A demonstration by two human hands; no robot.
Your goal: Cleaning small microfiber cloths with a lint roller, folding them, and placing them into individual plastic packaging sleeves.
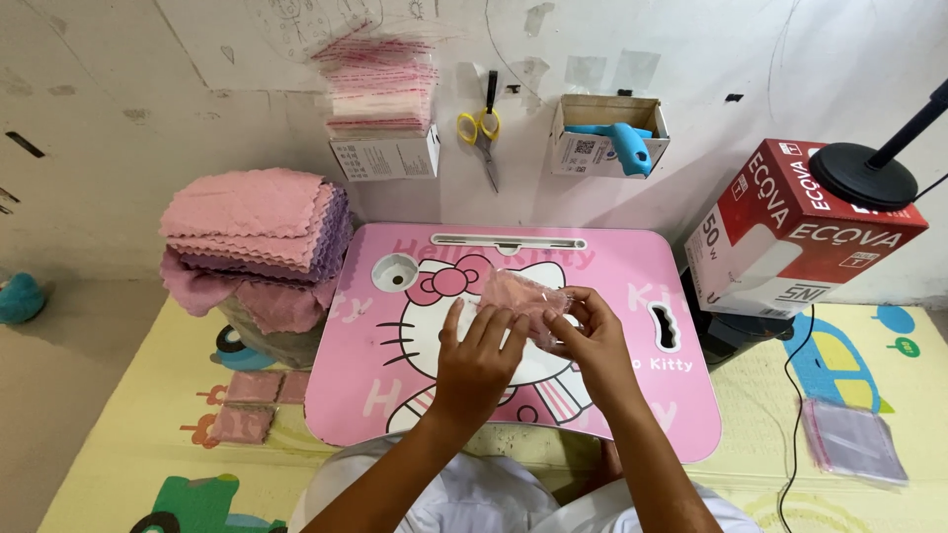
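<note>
Fingers (565, 314) of the right hand (592, 336) pinch the bagged pink cloth (518, 296); left hand (479, 350) presses flat, open; smooth evenly on the table (612, 266).

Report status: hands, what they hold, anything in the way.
Left hand flat on bagged pink cloth. Right hand pinching the bag's end. Both over pink desk. Nothing in the way.

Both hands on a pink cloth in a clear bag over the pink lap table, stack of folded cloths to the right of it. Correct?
Not quite. The head view shows the stack of folded cloths to the left of the pink lap table, not the right. The rest holds: left hand and right hand are both on the pink cloth in a clear bag over the table.
</note>
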